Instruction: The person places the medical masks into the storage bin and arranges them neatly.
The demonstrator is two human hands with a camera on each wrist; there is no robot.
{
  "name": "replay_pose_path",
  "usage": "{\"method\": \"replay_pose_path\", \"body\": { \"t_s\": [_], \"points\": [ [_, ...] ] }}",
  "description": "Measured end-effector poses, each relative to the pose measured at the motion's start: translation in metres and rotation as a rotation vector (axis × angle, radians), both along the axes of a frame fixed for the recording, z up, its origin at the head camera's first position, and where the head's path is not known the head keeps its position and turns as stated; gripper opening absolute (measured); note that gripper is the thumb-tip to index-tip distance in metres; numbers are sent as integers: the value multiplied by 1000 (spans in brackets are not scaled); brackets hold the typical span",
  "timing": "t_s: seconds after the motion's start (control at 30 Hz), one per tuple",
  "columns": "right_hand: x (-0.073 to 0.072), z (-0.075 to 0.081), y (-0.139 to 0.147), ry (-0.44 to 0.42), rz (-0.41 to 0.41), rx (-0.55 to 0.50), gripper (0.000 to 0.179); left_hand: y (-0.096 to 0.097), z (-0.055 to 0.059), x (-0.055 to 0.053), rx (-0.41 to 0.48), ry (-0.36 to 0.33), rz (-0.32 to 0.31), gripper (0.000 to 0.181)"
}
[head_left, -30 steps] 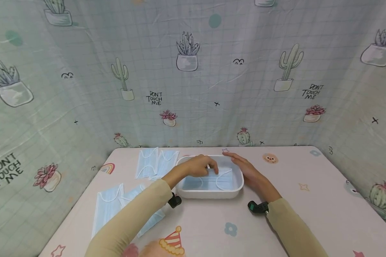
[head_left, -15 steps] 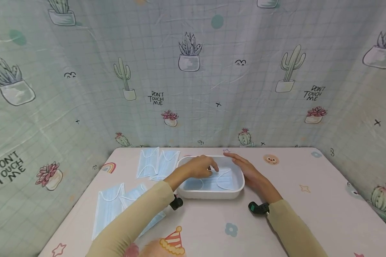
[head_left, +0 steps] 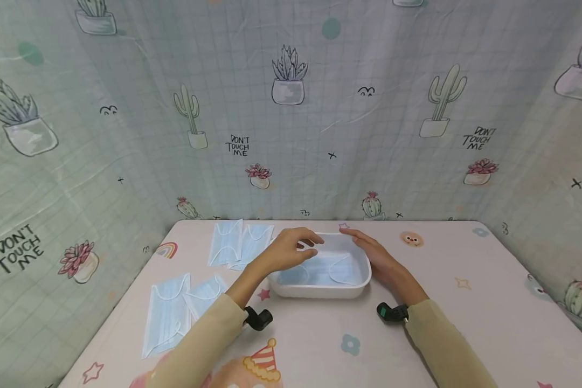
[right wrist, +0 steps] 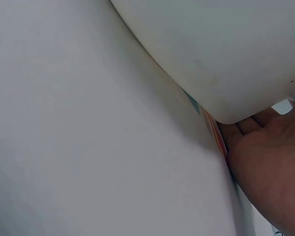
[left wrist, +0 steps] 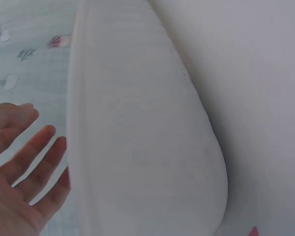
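A white plastic box (head_left: 320, 292) stands on the table, with a light blue face mask (head_left: 322, 271) lying flat in it, ear loops up. My left hand (head_left: 288, 250) hovers above the box's left side, fingers apart and holding nothing. In the left wrist view, those fingers (left wrist: 39, 167) show past the rim of the box (left wrist: 137, 128). Against the box's right side rests my right hand (head_left: 375, 256), fingers fairly straight along its back right corner. The right wrist view shows that palm (right wrist: 270, 162) close beside the box wall (right wrist: 226, 54).
Two face masks overlap at the back left, one mask (head_left: 226, 242) lying partly over another mask (head_left: 254, 243). Nearer on the left lie a further mask (head_left: 167, 312) and a tilted mask (head_left: 205, 295), partly under my left sleeve (head_left: 201, 342). A patterned curtain (head_left: 291, 134) hangs behind the table (head_left: 427, 339).
My left hand has lifted off the mask in the box and moved back to the left, its fingers spreading. The right hand keeps its place at the box.
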State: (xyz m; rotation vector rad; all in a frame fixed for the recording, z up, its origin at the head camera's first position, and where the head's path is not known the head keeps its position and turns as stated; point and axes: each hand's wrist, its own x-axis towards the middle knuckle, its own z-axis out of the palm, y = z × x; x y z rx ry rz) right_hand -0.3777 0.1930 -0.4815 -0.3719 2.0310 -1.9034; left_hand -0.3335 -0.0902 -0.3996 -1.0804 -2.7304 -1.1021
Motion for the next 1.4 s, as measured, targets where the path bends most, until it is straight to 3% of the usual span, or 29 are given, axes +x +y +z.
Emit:
{"method": "replay_pose_path", "body": {
  "t_s": [0.23,0.37,0.57,0.77,1.0,1.27,1.4],
  "points": [
    [-1,1,-1,4,-4,-4,46,-38,1,14,200,14,80,27],
    [-1,0,-3,14,7,-23,47,-68,0,19,292,28,204,27],
    [-1,-2,-2,19,7,-22,46,-113,-6,15,361,48,409,26],
    [-1,-2,-3,13,9,-12,46,-148,-10,14,238,78,511,24],
    [-1,1,-2,17,0,-22,48,-194,0,25,49,77,598,27],
    [-1,2,-1,-5,0,-36,48,-241,-2,36,-66,-61,657,41],
    [0,1,0,-3,-1,-22,47,-256,-5,42,-182,-168,687,45]
  ]
}}
